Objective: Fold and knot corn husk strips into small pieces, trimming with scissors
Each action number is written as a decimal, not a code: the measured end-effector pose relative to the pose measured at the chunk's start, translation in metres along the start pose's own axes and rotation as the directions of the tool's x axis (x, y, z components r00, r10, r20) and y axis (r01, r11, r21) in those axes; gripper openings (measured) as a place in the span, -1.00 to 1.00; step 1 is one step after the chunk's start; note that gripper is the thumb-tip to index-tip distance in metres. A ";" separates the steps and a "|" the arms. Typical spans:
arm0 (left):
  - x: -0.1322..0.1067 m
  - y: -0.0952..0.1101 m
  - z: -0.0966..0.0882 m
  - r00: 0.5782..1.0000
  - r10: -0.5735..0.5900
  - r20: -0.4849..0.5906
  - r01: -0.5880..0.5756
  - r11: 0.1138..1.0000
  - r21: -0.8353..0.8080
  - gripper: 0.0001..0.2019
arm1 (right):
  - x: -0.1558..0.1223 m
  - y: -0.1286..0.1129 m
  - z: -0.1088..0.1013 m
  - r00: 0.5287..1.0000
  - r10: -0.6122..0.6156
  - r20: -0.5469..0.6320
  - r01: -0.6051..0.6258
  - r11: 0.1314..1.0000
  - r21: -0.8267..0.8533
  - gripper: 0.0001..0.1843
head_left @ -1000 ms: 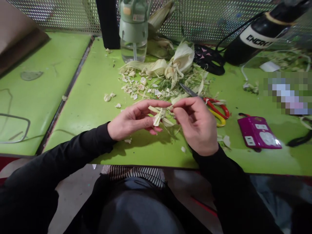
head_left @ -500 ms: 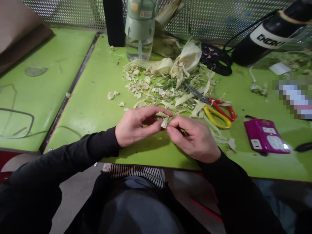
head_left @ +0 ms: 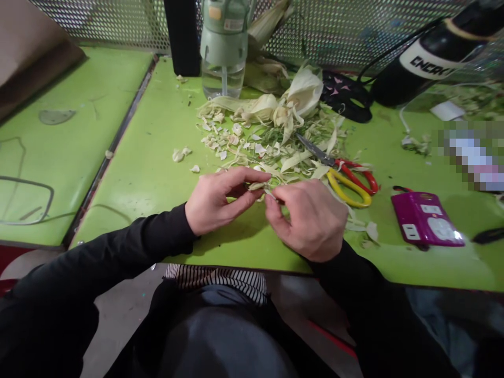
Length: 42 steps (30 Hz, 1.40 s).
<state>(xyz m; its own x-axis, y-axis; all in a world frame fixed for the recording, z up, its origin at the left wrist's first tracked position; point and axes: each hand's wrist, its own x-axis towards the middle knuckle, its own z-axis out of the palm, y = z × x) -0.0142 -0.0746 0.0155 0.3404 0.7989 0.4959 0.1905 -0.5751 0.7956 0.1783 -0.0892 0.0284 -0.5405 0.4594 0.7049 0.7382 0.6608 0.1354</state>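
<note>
Between the thumb and fingers of my left hand (head_left: 222, 199) is a small bundle of pale corn husk (head_left: 256, 186). My right hand (head_left: 309, 218) is closed in a pinch at the bundle's right end, its thumb and forefinger on a thin husk strip. Both hands are just above the green table, near its front edge. Behind them lies a heap of cut husk scraps (head_left: 260, 149). Scissors (head_left: 334, 168) with one red and one yellow handle lie on these scraps, behind my right hand. A larger dried husk (head_left: 303, 92) rests at the back of the heap.
A water bottle (head_left: 223, 58) stands at the back by the mesh panel. To the right are a purple case (head_left: 427, 218), a black strap-like object (head_left: 346, 94) and a large black bottle (head_left: 425, 58). A brown paper bag (head_left: 35, 58) occupies the far left.
My right hand has turned and shifted slightly left, its knuckles now higher. The husk bundle sits at a different angle, and its folded end no longer sticks out toward me.
</note>
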 end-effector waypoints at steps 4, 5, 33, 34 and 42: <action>0.000 0.001 -0.003 0.992 0.120 0.037 -0.124 0.977 0.176 -0.79 | 0.001 -0.004 -0.004 0.996 -0.004 0.092 -0.006 0.994 0.105 -0.77; 0.000 0.002 -0.003 0.990 0.136 0.047 -0.142 0.969 0.201 -0.78 | 0.001 -0.005 -0.004 0.996 -0.004 0.094 -0.009 0.989 0.144 -0.76; 0.008 -0.004 -0.005 0.974 -0.163 0.160 0.220 0.855 -0.469 -0.76 | 0.007 0.004 -0.008 0.819 0.375 0.434 -0.573 0.551 0.606 -0.74; 0.008 -0.004 -0.005 0.970 -0.167 0.175 0.232 0.851 -0.471 -0.72 | 0.007 0.004 -0.008 0.824 0.369 0.430 -0.566 0.561 0.604 -0.74; 0.004 -0.004 -0.003 0.925 -0.173 0.337 0.340 0.773 -0.535 -0.72 | 0.006 0.012 -0.005 0.729 0.405 0.552 -0.684 0.415 0.599 -0.50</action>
<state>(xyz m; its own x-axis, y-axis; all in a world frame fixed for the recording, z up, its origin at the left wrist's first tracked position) -0.0166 -0.0682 0.0158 0.5925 0.7794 0.2036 -0.2299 -0.0785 0.9700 0.1863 -0.0813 0.0376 -0.3176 0.9301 0.1845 0.4348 0.3158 -0.8433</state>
